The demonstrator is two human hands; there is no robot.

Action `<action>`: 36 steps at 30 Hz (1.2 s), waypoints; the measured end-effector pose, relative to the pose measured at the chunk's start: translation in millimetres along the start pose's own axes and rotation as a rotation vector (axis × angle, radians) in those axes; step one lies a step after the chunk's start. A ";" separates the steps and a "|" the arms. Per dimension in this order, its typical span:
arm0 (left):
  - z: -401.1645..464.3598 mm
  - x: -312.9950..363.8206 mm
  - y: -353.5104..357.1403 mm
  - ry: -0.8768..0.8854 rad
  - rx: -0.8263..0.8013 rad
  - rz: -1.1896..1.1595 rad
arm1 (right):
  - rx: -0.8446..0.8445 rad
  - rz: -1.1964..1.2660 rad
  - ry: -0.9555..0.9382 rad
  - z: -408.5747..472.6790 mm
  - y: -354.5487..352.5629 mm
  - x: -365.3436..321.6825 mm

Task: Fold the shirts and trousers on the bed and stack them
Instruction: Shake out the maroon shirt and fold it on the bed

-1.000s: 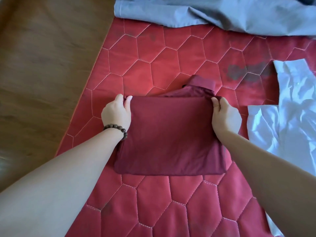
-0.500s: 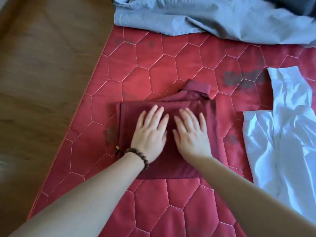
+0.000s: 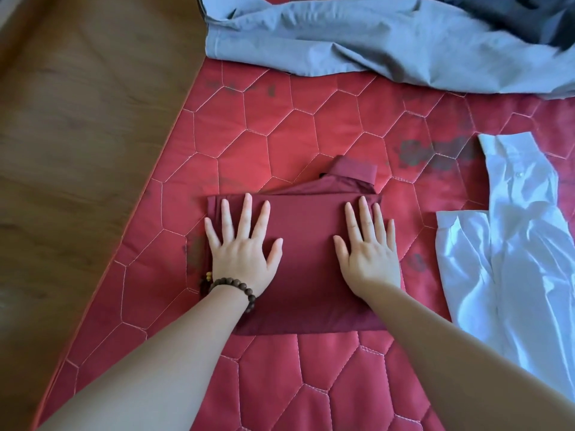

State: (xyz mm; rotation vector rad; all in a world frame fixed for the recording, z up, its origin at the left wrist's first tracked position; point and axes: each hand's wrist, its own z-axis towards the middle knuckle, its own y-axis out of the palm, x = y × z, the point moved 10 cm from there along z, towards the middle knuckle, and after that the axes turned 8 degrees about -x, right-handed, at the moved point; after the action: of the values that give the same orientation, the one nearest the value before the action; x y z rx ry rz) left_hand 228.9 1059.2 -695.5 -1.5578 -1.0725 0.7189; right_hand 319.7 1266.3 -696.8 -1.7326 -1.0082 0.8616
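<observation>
A dark red shirt (image 3: pixel 306 244) lies folded into a rectangle on the red quilted bed (image 3: pixel 280 126), its collar poking out at the far edge. My left hand (image 3: pixel 241 244) presses flat on the shirt's left side with fingers spread; a bead bracelet is on that wrist. My right hand (image 3: pixel 368 245) presses flat on its right side, fingers straight. A white shirt (image 3: pixel 513 244) lies crumpled and unfolded to the right. A grey-blue garment (image 3: pixel 357 38) is spread loosely across the far edge of the bed.
A brown wooden floor (image 3: pixel 77 150) runs along the bed's left edge. A darker garment (image 3: pixel 535 17) shows at the top right corner, partly over the grey-blue one. Dark stains mark the quilt near the white shirt.
A second ago both hands pinched the folded shirt's far corners. They then let go and lay flat at its middle, and now they have slid apart toward its left and right sides.
</observation>
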 end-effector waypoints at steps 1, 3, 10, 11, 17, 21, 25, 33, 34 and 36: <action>0.6 0.9 -0.2 0.005 -0.012 -0.001 | -0.026 -0.016 0.006 1.3 1.4 0.0; 2.1 1.8 -1.8 0.021 -0.056 -0.011 | -0.085 -0.053 0.020 2.7 2.2 -0.3; -39.3 -20.5 -27.8 0.230 -0.079 -0.012 | -0.015 -0.061 0.037 -13.4 -35.3 -35.4; -52.4 -23.5 -32.4 0.258 -0.057 -0.016 | 0.042 -0.004 -0.028 -18.8 -44.7 -55.3; -104.8 -50.4 -22.1 0.083 -0.126 -0.103 | -0.041 0.040 -0.412 -10.4 -44.6 -188.3; -113.1 -52.2 -18.2 -0.018 -0.132 -0.187 | -0.188 -0.147 -0.455 29.6 -35.1 -218.1; -117.7 -55.1 -9.6 -0.142 -0.188 -0.537 | -0.329 -0.192 -0.372 54.3 -27.9 -214.2; -113.4 -51.7 -28.0 -0.049 -0.195 -0.708 | -0.536 -0.074 -0.422 52.0 -31.8 -218.7; -112.4 -55.7 -37.1 -0.049 -0.175 -0.717 | -0.546 -0.024 -0.429 51.5 -41.1 -220.7; -110.6 -65.7 -57.6 -0.068 -0.156 -0.772 | -0.542 0.020 -0.448 51.7 -67.3 -227.9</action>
State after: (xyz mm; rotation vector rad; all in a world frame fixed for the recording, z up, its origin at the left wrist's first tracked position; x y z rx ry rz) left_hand 282.5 954.9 -617.2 -1.1031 -1.6661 0.1568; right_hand 162.2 1095.8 -624.4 -2.0390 -1.6408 1.0874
